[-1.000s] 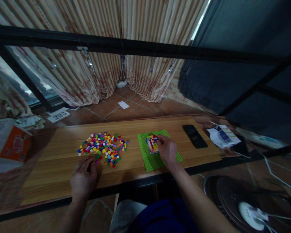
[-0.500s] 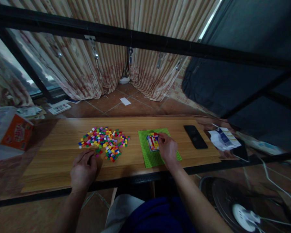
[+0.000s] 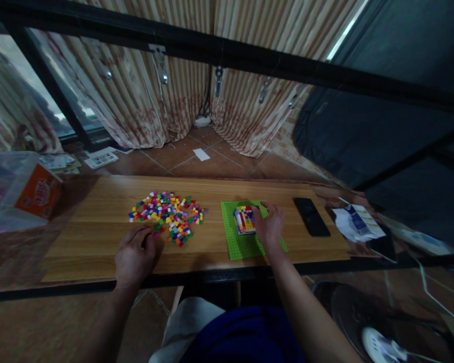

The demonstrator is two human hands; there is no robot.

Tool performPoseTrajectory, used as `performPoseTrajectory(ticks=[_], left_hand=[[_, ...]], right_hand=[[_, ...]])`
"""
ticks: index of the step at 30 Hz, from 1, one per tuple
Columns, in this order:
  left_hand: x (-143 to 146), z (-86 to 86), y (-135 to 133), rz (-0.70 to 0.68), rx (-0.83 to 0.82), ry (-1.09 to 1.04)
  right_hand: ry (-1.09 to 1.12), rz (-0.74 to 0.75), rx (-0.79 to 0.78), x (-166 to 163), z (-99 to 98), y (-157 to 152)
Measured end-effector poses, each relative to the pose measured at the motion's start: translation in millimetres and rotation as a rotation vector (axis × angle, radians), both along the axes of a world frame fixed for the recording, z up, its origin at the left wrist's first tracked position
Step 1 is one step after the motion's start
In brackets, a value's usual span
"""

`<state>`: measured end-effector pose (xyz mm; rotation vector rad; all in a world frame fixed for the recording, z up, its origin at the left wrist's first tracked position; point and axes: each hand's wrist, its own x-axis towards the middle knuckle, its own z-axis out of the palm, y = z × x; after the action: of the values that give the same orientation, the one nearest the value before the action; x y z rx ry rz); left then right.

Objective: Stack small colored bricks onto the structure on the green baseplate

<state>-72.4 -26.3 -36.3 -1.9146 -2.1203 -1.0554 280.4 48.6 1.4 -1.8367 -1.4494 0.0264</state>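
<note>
A green studded baseplate lies on the wooden table. On it stands a small multicoloured block of toy bricks, with red, yellow, white and purple pieces. My right hand is at the right side of this build, its thumb close to the upper right corner and the fingers apart; I make out nothing in it. Further left, a loose pile of tiny coloured bricks is spread out. My left hand rests on the table at the pile's near left edge, fingers curled closed. Whatever it may hold is hidden.
A black phone lies right of the baseplate. Beyond the table's right end are crumpled papers. A clear plastic bin with an orange label stands at the left. A dark metal bar runs along the table's near edge.
My right hand has drawn slightly back from the build's top, and its fingers have spread. My left hand stays curled by the pile. The whole view has shifted a little.
</note>
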Motion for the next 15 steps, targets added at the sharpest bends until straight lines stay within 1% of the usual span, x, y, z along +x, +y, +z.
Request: performPoseTrajectory(ticks=[7, 15], left_hand=[[0.6, 1.4, -1.2, -0.016, 0.004, -0.001], [-0.3, -3.5, -0.7, 0.0, -0.007, -0.01]], right_hand=[[0.049, 0.016, -0.01, 1.3, -11.3, 0.9], [0.042, 0.068, 0.017, -2.3, -18.1, -0.6]])
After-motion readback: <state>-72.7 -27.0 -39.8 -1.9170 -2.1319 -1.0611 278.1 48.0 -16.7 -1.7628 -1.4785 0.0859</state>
